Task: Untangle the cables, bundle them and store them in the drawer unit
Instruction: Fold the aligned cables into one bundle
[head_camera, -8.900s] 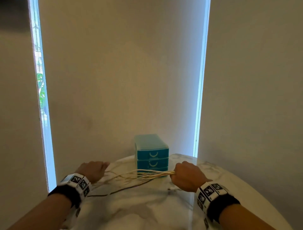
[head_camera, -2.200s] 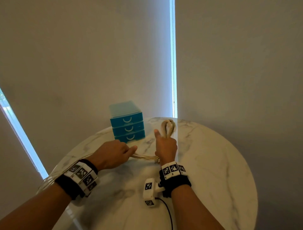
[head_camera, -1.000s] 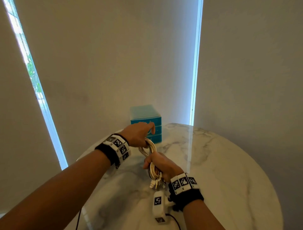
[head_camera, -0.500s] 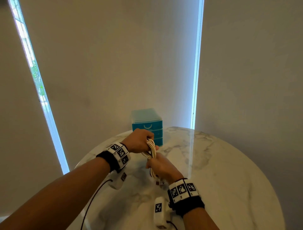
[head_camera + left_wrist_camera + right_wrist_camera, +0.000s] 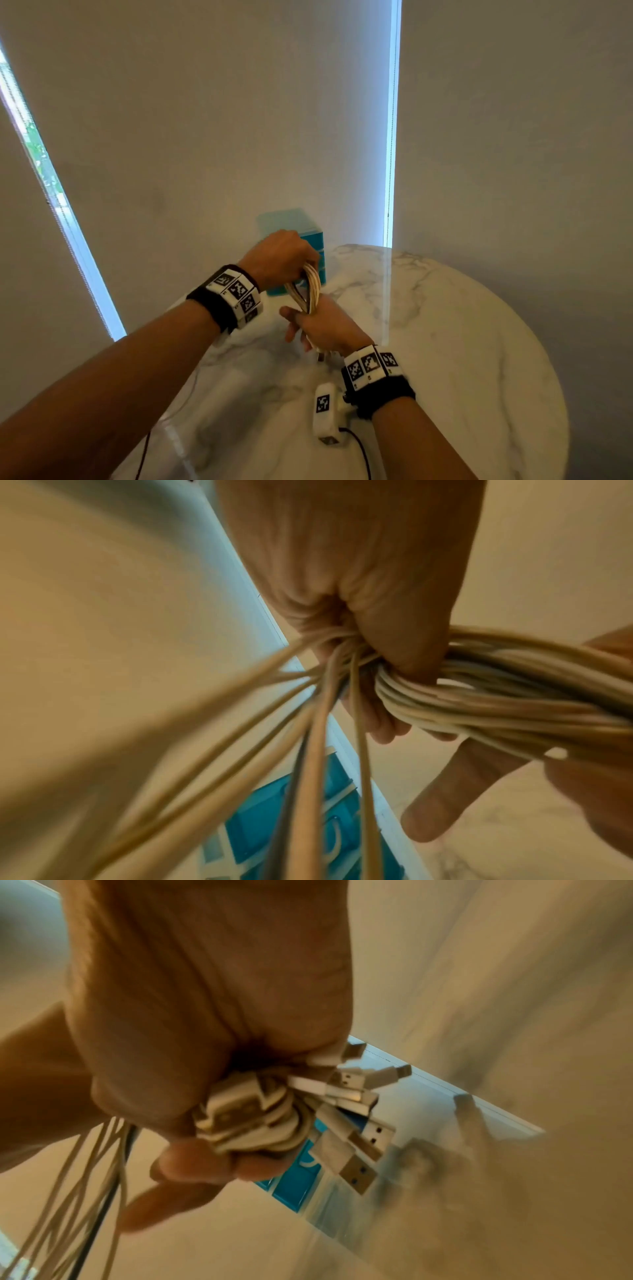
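Note:
A looped bundle of cream-white cables (image 5: pixel 307 286) is held above the round marble table (image 5: pixel 462 342) by both hands. My left hand (image 5: pixel 281 259) grips the top of the loop (image 5: pixel 479 693), with loose strands (image 5: pixel 308 750) trailing down from the fist. My right hand (image 5: pixel 325 329) grips the lower end, where several USB plugs (image 5: pixel 349 1139) stick out past the fingers (image 5: pixel 202 1167). The teal drawer unit (image 5: pixel 313 240) stands at the table's far edge, partly hidden behind my left hand; its drawers look closed.
A wall and closed blinds stand right behind the table, with bright window slits at left (image 5: pixel 51 192) and centre-right (image 5: pixel 390 137). The table's right half (image 5: pixel 479 394) carries nothing that I can see. A black wire (image 5: pixel 359 452) runs from my right wrist camera.
Both hands have tightened round the coil since half a second ago. My left hand has shifted right, in front of the drawer unit. Earlier the cables lay stretched out between the hands.

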